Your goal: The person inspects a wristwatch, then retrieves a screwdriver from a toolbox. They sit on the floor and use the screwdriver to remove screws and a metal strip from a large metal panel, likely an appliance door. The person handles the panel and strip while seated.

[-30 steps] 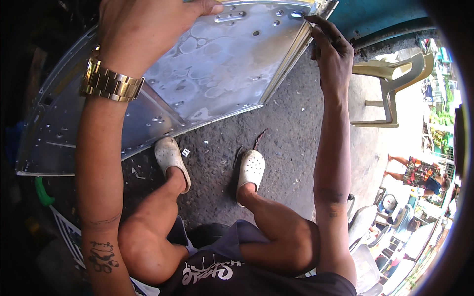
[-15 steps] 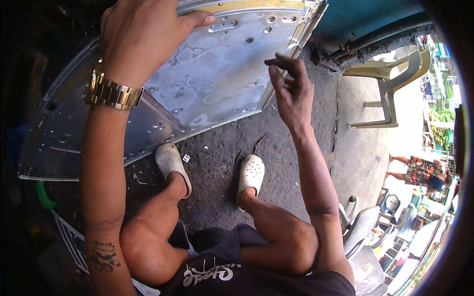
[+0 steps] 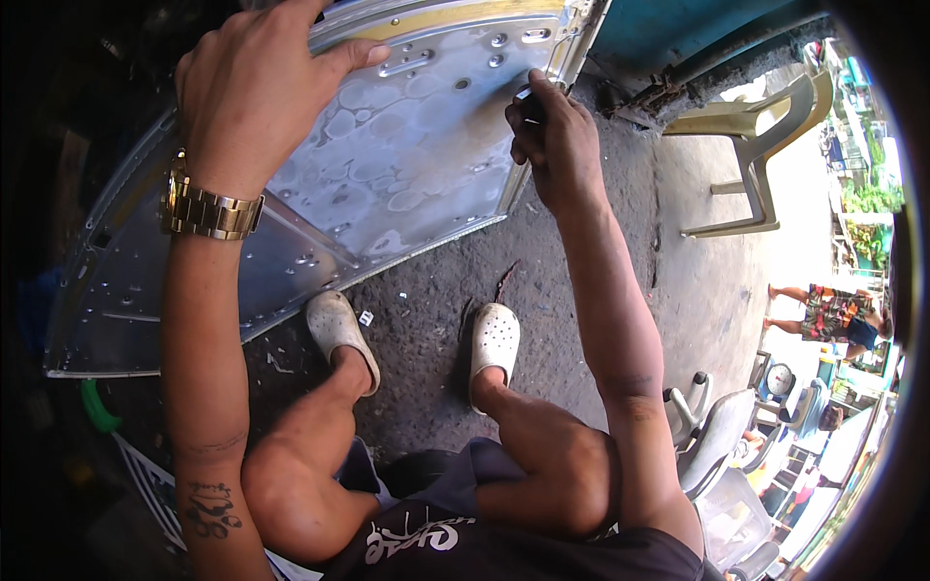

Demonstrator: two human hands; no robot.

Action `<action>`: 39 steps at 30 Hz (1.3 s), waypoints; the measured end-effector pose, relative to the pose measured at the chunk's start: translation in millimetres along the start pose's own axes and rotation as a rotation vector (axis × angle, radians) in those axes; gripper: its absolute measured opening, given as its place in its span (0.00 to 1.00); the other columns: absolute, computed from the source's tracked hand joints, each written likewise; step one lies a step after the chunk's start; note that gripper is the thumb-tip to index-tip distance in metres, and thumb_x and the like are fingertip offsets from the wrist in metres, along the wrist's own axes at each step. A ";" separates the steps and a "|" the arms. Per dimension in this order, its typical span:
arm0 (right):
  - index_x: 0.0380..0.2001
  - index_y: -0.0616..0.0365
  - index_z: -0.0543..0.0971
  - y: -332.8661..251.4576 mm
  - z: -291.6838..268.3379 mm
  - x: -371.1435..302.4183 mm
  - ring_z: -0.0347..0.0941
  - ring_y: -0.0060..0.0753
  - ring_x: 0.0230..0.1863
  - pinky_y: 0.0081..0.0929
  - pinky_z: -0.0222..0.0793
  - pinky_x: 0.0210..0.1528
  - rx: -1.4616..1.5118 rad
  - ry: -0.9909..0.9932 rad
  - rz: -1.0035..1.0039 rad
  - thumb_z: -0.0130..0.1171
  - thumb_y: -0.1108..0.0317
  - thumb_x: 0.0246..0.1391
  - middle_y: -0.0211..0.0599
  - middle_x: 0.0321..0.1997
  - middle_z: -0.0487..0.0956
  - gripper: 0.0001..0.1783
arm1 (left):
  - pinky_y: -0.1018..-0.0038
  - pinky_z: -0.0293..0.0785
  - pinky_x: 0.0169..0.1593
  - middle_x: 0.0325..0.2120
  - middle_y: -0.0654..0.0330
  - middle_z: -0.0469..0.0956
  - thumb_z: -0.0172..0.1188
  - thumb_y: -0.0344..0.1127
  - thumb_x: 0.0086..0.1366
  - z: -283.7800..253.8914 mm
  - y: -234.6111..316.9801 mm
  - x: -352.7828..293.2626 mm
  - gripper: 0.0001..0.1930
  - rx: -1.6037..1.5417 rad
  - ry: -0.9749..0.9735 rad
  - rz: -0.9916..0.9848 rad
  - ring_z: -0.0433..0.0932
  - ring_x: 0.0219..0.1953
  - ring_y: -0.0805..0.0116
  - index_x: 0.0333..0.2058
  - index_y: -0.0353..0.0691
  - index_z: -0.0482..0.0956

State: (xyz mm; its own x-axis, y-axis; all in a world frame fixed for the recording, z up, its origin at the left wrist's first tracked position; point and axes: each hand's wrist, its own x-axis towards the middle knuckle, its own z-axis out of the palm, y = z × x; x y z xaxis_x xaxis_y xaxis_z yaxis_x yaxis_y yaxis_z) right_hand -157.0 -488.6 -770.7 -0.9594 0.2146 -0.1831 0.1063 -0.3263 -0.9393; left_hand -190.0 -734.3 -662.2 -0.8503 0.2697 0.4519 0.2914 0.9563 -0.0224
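Observation:
A large, thin metal panel [image 3: 387,165] stands tilted in front of me, silvery with stamped dimples, slots and holes, and a yellowish strip along its upper edge. My left hand [image 3: 252,92] holds it at that edge, thumb pressed on the face; the fingertips run out of view. A gold watch [image 3: 215,211] circles my left wrist. Off the panel's right edge, my right hand [image 3: 562,136] is raised with its fingers curled in. A small, dark, shiny bit shows between thumb and fingers, too hidden to name. The right fingers are darkened with grime.
My feet, in white clogs [image 3: 495,339], are on rough dark ground strewn with small scraps. A beige plastic chair [image 3: 756,145] is at the right, below a teal surface [image 3: 668,34]. Grey chairs [image 3: 717,441] and a person [image 3: 833,315] are farther right. Something green [image 3: 99,405] lies at the left.
My right hand has turned and its fingers have closed in, moving slightly left and up. The left hand and panel have shifted a little left in the picture.

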 end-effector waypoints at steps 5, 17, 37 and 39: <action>0.29 0.58 0.73 20.7 7.8 -3.2 0.62 0.18 0.15 0.22 0.59 0.15 -0.202 0.093 -0.066 0.50 0.57 0.71 0.28 0.20 0.72 0.18 | 0.57 0.81 0.44 0.38 0.49 0.85 0.63 0.72 0.53 0.5 1.1 1.7 0.41 0.027 -0.032 -0.047 0.85 0.41 0.49 0.55 0.44 0.80; 0.32 0.69 0.77 120.8 12.9 -90.8 0.77 0.62 0.34 0.48 0.69 0.40 -0.752 -0.122 0.122 0.49 0.54 0.68 0.58 0.27 0.79 0.25 | 0.54 0.79 0.48 0.40 0.48 0.85 0.62 0.74 0.53 13.8 -14.5 11.4 0.43 0.035 -0.062 -0.067 0.84 0.45 0.46 0.56 0.45 0.79; 0.31 0.64 0.74 69.4 -103.6 -116.4 0.58 0.22 0.27 0.28 0.57 0.31 -0.882 -0.257 0.149 0.52 0.56 0.69 0.26 0.23 0.65 0.20 | 0.55 0.78 0.51 0.45 0.47 0.84 0.60 0.76 0.54 43.6 -48.6 24.2 0.46 -0.012 -0.068 0.007 0.83 0.48 0.49 0.58 0.43 0.78; 0.37 0.65 0.78 68.3 -131.3 -117.2 0.70 0.34 0.30 0.38 0.65 0.36 -1.096 -0.265 0.135 0.52 0.56 0.68 0.40 0.29 0.77 0.20 | 0.55 0.78 0.52 0.46 0.46 0.84 0.60 0.76 0.53 49.0 -54.6 28.3 0.46 0.002 -0.068 -0.003 0.83 0.49 0.48 0.58 0.43 0.78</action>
State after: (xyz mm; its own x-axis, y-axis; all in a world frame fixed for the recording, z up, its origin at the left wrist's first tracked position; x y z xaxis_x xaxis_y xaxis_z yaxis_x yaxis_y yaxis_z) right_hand -3.0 -415.2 -851.5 -0.9341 -0.0049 -0.3569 0.2594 0.6775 -0.6883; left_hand -251.4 -773.3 -691.9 -0.8790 0.2738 0.3904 0.2881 0.9573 -0.0228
